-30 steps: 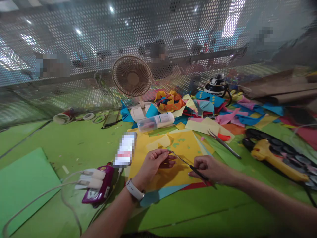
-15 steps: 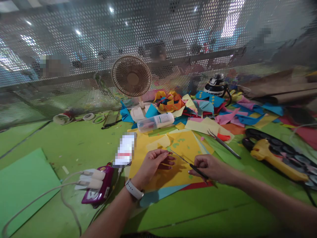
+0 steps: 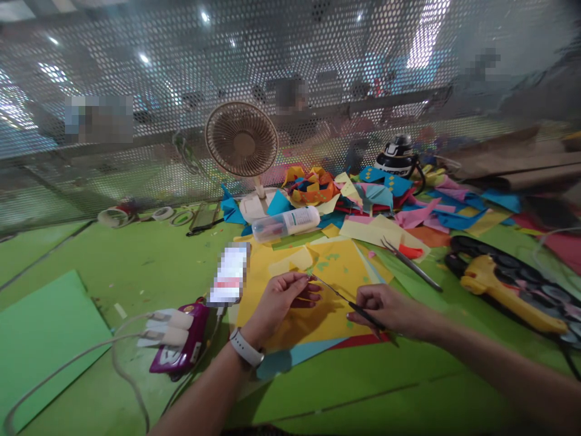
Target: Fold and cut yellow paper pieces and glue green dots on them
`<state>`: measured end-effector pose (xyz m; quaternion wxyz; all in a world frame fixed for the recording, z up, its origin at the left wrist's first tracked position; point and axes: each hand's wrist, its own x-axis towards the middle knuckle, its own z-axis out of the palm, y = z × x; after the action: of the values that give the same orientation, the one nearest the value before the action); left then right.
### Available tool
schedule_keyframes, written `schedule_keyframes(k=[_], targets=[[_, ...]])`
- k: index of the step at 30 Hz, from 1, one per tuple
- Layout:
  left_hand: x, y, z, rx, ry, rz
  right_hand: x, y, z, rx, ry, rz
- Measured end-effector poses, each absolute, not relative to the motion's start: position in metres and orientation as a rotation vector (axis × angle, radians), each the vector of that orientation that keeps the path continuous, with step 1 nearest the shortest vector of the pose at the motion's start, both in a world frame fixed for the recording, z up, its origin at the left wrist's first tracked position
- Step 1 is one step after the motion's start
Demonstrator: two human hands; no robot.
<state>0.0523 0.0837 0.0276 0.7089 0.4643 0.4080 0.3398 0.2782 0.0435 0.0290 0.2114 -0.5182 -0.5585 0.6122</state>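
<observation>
My right hand (image 3: 385, 310) is closed round the dark handle of thin metal tweezers (image 3: 338, 294), whose tip points up and left. My left hand (image 3: 284, 297), a white watch on its wrist, pinches a tiny greenish paper scrap (image 3: 309, 274) at the tweezers' tip. Both hands hover over a yellow paper sheet (image 3: 318, 266) that lies on blue and red sheets. Small green bits are stuck on the yellow sheet.
A phone (image 3: 230, 272) stands left of the yellow sheet, beside a purple power bank (image 3: 181, 345) with white cables. A glue bottle (image 3: 285, 221), a desk fan (image 3: 242, 142), heaped coloured paper (image 3: 385, 200), second tweezers (image 3: 408, 261), a yellow glue gun (image 3: 503, 290) and a green mat (image 3: 40, 339) lie around.
Almost nothing has moved. The tweezers' tip and my left fingertips have shifted slightly, staying together over the yellow sheet.
</observation>
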Motion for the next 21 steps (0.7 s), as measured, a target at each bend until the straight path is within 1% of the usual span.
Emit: schedule_keyframes(k=[5, 21], targets=[[0.052, 0.0838, 0.0266, 1.037, 0.897, 0.784, 0.2798, 0.0443, 0.0281, -1.43, -1.562, 1.673], [0.0516, 0.0849, 0.0275, 1.021, 0.902, 0.725, 0.2784, 0.0428, 0.0192, -1.433, -1.565, 1.696]])
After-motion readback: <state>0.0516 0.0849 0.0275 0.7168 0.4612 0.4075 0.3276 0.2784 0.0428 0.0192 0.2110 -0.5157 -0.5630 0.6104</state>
